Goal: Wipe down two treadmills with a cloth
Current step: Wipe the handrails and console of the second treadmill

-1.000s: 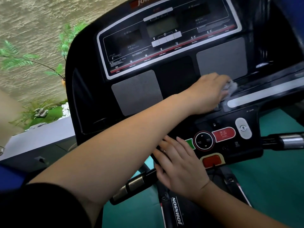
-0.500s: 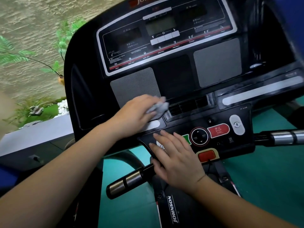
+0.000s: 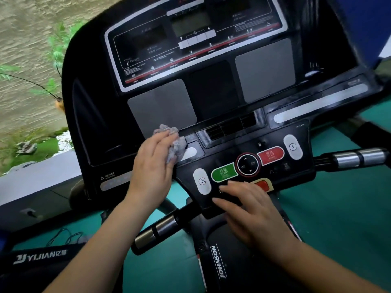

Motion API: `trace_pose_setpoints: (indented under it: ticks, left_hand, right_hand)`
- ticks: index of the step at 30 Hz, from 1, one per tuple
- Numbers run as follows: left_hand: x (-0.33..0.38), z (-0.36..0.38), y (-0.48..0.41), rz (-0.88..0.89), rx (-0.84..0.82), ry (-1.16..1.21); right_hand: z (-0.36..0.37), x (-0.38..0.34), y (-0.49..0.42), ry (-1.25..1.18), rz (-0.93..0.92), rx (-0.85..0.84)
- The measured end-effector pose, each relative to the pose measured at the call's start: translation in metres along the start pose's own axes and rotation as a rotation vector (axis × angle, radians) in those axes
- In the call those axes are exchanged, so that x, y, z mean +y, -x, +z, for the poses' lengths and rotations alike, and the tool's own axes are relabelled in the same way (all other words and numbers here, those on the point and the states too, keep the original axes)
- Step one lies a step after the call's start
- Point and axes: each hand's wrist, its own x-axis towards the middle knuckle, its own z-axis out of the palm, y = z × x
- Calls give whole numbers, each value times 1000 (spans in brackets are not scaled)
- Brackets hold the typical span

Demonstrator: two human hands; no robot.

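While the left hand [image 3: 153, 166] grips a crumpled grey cloth [image 3: 174, 144], with the fingers bent over it, it presses the cloth against the black treadmill console [image 3: 211, 92]. The cloth is at the lower edge of the left grey panel [image 3: 163, 104], just beside a short white strip [image 3: 190, 153]. The right hand [image 3: 254, 214] holds nothing: its fingers are straight and lie flat on the lower part of the button area. Its fingertips are just below the green START button [image 3: 224, 172] and next to a red button [image 3: 262, 185], which the hand hides in part. Between the two hands there is a white oval button [image 3: 202, 181]. Above the right hand stand a round black dial [image 3: 247, 164], a red STOP button [image 3: 270, 155] and a second white oval button [image 3: 293, 146]. Two handlebars with silver bands go out from the console, the left handlebar [image 3: 156, 231] below the left wrist and the right handlebar [image 3: 359, 158] at the far right. Under the right hand the post [image 3: 220, 263] carries the word JOHNSON. At the lower left a part of a second treadmill [image 3: 40, 258] with the name YIJIAN is visible. The floor [image 3: 338, 229] is green, and at the left green plants [image 3: 57, 49] stand before a rough stone wall [image 3: 25, 28].
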Motion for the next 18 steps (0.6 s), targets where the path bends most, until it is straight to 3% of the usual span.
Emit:
trace_pose_setpoints:
  ticks: [8, 12, 18]
  left_hand:
    - [83, 45, -45, 195, -151, -86]
    - [124, 56, -70, 239, -281, -7]
    - [103, 31, -78, 45, -368, 375]
  right_hand:
    - [8, 11, 12, -27, -28, 4]
    - [-1, 7, 6, -111, -4, 38]
    - [-42, 24, -51, -152, 422, 354]
